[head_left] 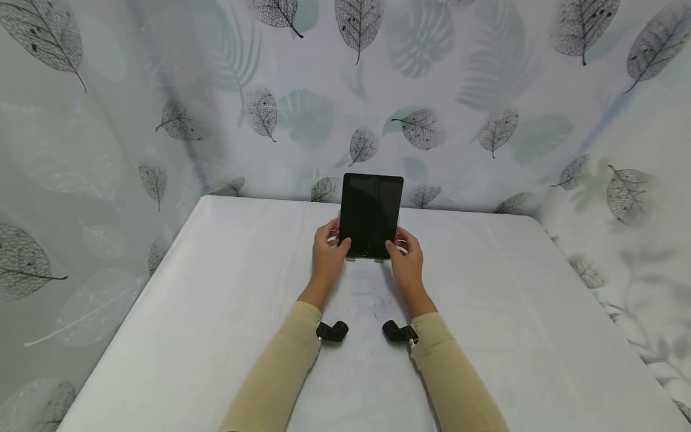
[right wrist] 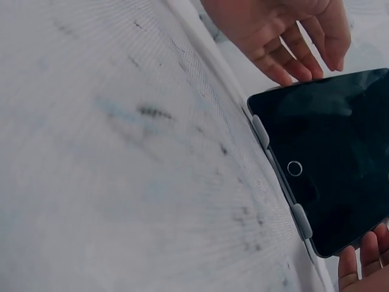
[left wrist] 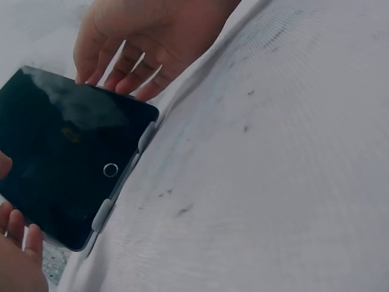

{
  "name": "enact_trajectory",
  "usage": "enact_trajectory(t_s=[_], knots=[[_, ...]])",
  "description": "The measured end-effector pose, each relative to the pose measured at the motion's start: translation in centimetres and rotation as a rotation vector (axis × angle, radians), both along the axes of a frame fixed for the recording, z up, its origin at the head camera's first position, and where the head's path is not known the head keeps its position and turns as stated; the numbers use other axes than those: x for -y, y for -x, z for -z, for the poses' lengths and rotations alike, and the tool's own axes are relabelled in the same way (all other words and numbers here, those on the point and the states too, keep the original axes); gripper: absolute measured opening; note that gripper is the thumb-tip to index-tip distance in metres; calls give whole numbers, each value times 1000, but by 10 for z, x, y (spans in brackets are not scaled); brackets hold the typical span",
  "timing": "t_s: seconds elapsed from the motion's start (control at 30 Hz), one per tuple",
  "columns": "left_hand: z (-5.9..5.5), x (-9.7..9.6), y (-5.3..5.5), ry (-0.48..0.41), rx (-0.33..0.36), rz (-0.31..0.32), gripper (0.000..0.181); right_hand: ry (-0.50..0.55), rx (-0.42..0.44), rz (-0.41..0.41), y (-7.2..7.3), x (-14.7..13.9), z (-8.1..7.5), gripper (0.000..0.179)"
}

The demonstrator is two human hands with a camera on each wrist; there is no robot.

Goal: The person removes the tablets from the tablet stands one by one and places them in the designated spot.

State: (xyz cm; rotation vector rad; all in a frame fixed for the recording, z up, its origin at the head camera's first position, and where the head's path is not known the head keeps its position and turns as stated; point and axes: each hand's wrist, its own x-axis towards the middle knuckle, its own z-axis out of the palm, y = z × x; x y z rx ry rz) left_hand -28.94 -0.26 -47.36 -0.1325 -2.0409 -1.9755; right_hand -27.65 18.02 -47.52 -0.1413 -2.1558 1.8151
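Note:
A black tablet (head_left: 370,216) with a round home button stands upright, leaning back, near the far edge of the table. Its lower edge sits in a stand whose two small grey lips (left wrist: 102,214) show in both wrist views. My left hand (head_left: 327,255) holds the tablet's left side low down, thumb at the front edge and the other fingers around the side. On the opposite side my right hand (head_left: 407,258) grips it in the same way. The rest of the stand is hidden behind the tablet.
A white cloth covers the table (head_left: 259,270). Leaf-printed curtains (head_left: 324,90) hang behind it and along both sides. A small black wrist camera (head_left: 333,332) sticks out from the left sleeve, another black camera (head_left: 397,332) from the right.

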Motion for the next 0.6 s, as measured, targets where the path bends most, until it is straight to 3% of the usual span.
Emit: enact_trajectory(t_s=[0.13,0.33,0.43,0.6], knots=[[2,2,0,27,-15,-4,54,26,-6,-13,2,-2,4,47],[7,2,2,112,-36,-22,54,1,-47,34,1,-3,2,40],[9,-2,0,124,6,-81,49,-41,-53,79,2,-4,5,36],[11,-10,-3,106,80,-246,36,-93,-42,141,5,-3,13,29]])
